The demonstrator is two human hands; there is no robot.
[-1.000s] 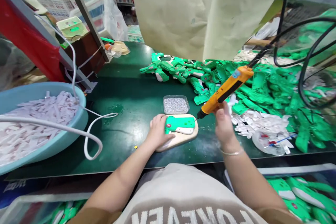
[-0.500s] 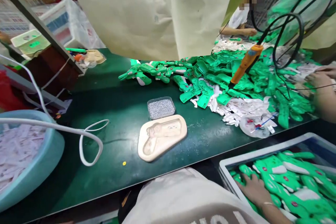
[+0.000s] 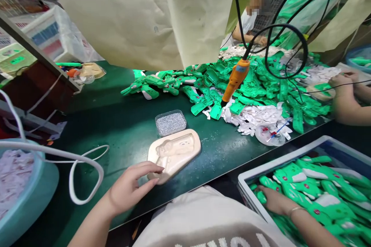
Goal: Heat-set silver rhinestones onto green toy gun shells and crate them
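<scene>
Dark green workbench (image 3: pixel 116 123), seen past a hanging sheet of beige paper (image 3: pixel 130 19). On it, directly ahead of you: one cream moulded tray (image 3: pixel 185 150) with a recessed figure, its long axis slanting from near left to far right. Your left hand (image 3: pixel 133 187) is the nearer to it, reaching in from the lower left. It is open and grasps nothing, with its fingers (image 3: pixel 150 167) loosely extended and their tips at the tray's near-left corner. Your right hand (image 3: pixel 275 200) lies well apart, down to the right, spread over green moulded pieces (image 3: pixel 315 197) in a white-rimmed crate (image 3: pixel 284 157); you cannot tell from this view whether it has closed on one. Also listed: one small tin of silver beads (image 3: pixel 171 123), just beyond the tray; one orange powered screwdriver (image 3: pixel 236 79), hanging on its cable with the tip over a green heap (image 3: pixel 261 85); loose white pieces (image 3: pixel 261 117); a pale blue basin (image 3: pixel 48 185) at far left; a co-worker's hands (image 3: pixel 343 96) at right.
</scene>
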